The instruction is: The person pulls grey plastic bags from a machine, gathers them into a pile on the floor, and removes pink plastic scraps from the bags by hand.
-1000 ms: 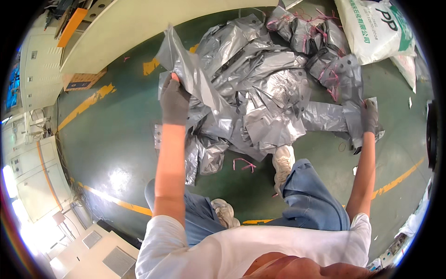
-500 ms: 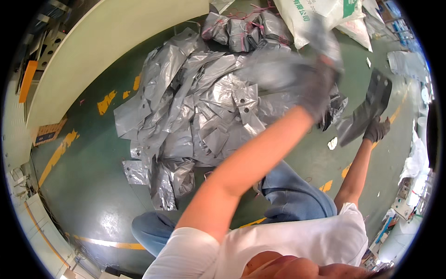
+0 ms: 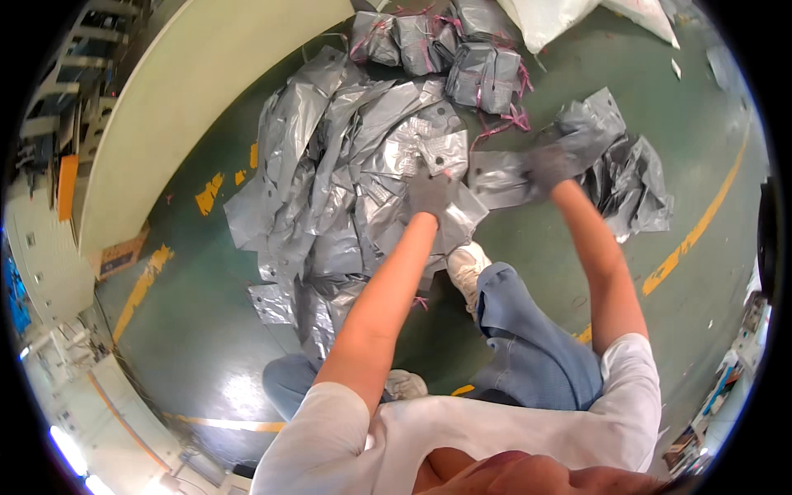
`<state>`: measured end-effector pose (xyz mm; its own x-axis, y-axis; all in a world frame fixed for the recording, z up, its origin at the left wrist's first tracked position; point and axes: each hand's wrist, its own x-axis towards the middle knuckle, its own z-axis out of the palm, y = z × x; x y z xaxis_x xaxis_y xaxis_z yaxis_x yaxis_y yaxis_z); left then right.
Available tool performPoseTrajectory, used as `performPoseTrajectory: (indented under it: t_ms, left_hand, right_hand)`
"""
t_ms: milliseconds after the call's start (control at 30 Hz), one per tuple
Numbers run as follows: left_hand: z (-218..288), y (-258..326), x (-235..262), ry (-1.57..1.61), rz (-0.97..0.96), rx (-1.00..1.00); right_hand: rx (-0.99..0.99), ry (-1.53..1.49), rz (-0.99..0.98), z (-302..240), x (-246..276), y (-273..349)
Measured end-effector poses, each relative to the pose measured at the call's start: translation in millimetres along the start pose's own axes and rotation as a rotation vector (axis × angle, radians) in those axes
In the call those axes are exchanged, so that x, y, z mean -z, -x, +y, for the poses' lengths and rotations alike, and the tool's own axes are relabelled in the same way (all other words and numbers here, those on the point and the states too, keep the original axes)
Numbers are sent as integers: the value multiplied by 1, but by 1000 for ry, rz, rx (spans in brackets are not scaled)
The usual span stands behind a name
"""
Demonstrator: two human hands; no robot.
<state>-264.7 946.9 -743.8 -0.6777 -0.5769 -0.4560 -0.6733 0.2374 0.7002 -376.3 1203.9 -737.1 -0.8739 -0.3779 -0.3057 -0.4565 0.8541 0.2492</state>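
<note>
Grey plastic bags (image 3: 338, 198) lie in one wide, loose heap on the green floor (image 3: 194, 305), left of the middle and in front of the person; they overlap, and some show round dark holes. On the far side of this heap there are grey bundles (image 3: 487, 78), packed compactly and tied. To the right is a smaller crumpled pile (image 3: 635, 190), darker in its folds. At the far edge, to the right of the bundles, the lower part of a white sack (image 3: 544, 23) is visible. One flat bag (image 3: 499, 177) lies between the heap and the right hand (image 3: 549, 169). This gloved hand is blurred, and it touches grey plastic; I cannot tell whether its fingers are closed on it. The left hand (image 3: 429, 194), also in a grey glove, rests on the right part of the heap, its back turned upward; whether it grips a bag, I cannot tell. Near it, a white shoe (image 3: 468, 268) stands by the heap's edge. The thinnest things are pink strings (image 3: 505, 128), around the bundles and on the floor beside them.
</note>
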Motion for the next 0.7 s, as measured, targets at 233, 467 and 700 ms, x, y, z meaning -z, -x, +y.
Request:
performPoseTrajectory:
  t_ms: [233,467,700]
  left_hand:
    - [79,-26,281,26,110,-521]
    - [86,-22,458,61,225,-331]
    - [71,-10,530,-32,393,-466]
  right_hand:
    - [-19,-81,249,59,38,-2]
    - [276,-1008,-196,-119,22,20]
    - [129,-1137,271,-86,90,-12]
